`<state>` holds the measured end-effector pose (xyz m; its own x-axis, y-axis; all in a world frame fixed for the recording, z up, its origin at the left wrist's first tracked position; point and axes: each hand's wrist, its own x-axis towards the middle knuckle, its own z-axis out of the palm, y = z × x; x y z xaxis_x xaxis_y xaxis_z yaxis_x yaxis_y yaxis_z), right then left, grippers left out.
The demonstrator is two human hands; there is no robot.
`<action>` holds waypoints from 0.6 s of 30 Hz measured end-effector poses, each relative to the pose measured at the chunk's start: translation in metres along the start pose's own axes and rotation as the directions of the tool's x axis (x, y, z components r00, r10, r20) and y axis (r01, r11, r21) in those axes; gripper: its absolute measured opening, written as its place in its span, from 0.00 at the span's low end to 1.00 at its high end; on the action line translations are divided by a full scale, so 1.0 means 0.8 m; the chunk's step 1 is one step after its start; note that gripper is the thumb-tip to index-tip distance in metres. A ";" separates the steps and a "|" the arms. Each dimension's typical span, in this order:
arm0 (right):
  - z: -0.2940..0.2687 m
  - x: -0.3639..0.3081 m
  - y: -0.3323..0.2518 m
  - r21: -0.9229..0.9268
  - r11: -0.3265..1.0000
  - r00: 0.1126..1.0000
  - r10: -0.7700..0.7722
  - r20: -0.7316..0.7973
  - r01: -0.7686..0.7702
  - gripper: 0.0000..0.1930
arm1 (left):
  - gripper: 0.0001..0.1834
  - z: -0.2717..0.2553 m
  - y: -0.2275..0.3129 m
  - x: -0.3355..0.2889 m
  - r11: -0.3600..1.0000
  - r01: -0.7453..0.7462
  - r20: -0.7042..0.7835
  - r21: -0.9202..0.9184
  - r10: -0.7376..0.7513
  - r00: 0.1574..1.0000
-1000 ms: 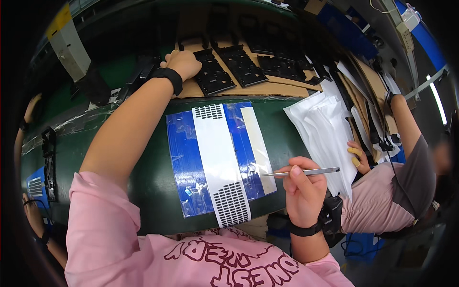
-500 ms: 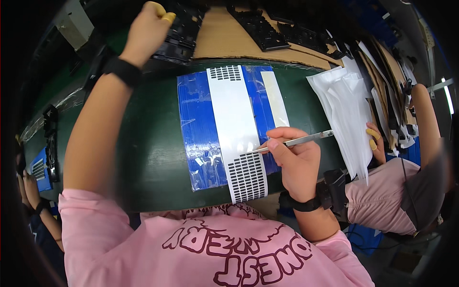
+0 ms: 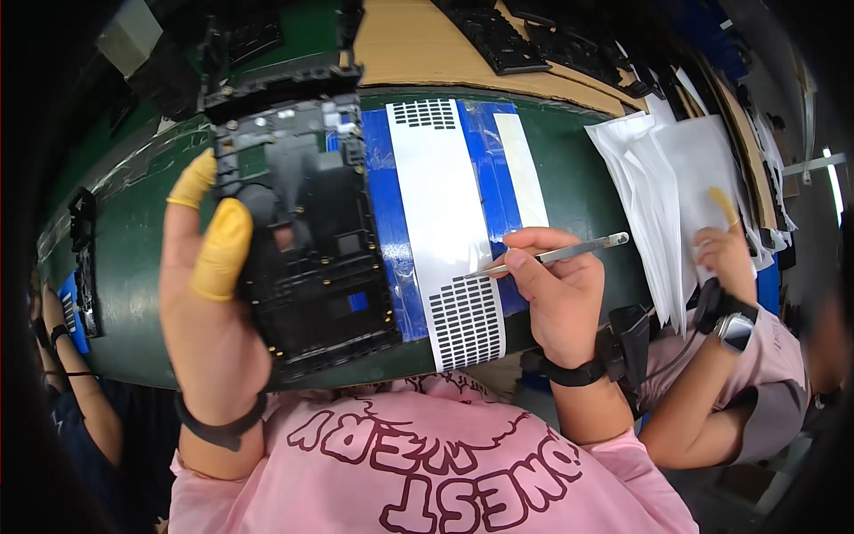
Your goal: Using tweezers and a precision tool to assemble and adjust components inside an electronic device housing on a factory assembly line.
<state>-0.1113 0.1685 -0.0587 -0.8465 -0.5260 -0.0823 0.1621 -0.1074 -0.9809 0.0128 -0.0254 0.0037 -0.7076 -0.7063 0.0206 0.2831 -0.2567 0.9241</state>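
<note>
My left hand (image 3: pixel 213 329), with yellow covers on its thumb and a finger, grips the left edge of a black plastic frame (image 3: pixel 311 258). The frame is full of cut-outs and small brass-coloured spots, and is held up close over the bench. Between the thumb and fingers of my right hand (image 3: pixel 567 303) is a pair of metal tweezers (image 3: pixel 583 250). Their tips are at the upper edge of a block of small black stickers (image 3: pixel 467 325) on a white backing strip (image 3: pixel 436 196). That strip lies across a blue taped board (image 3: pixel 389 231), beside a narrow cream strip (image 3: pixel 521 169).
More black frames (image 3: pixel 498 44) lie on brown cardboard (image 3: pixel 400 53) at the back of the green bench (image 3: pixel 133 267). To the right are white sheets (image 3: pixel 636 196) and a co-worker's hand (image 3: pixel 725 258). Another person's arm (image 3: pixel 89 400) shows at far left.
My left hand has come back from the far left, bringing a black plastic frame close. My right hand keeps the tweezers near the stickers. The co-worker's hand on the right has shifted.
</note>
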 end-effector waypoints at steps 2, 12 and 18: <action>0.004 -0.002 -0.001 0.038 0.999 0.999 0.018 -0.034 -0.017 0.08 | 0.22 0.005 -0.011 -0.005 0.997 0.058 0.003 -0.055 -0.058 0.998; 0.039 -0.021 -0.063 0.365 0.928 0.989 -0.116 0.090 0.076 0.09 | 0.22 0.034 -0.026 -0.009 0.913 0.287 0.210 -0.289 -0.232 0.950; 0.058 -0.013 -0.062 0.317 0.947 0.978 -0.114 0.173 0.054 0.10 | 0.23 0.044 -0.017 -0.013 0.907 0.298 0.215 -0.297 -0.240 0.947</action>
<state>-0.0875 0.1401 -0.0013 -0.7589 -0.6483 0.0616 0.2687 -0.3979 -0.8772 -0.0066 0.0082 0.0042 -0.8768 -0.4654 -0.1207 0.2385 -0.6390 0.7313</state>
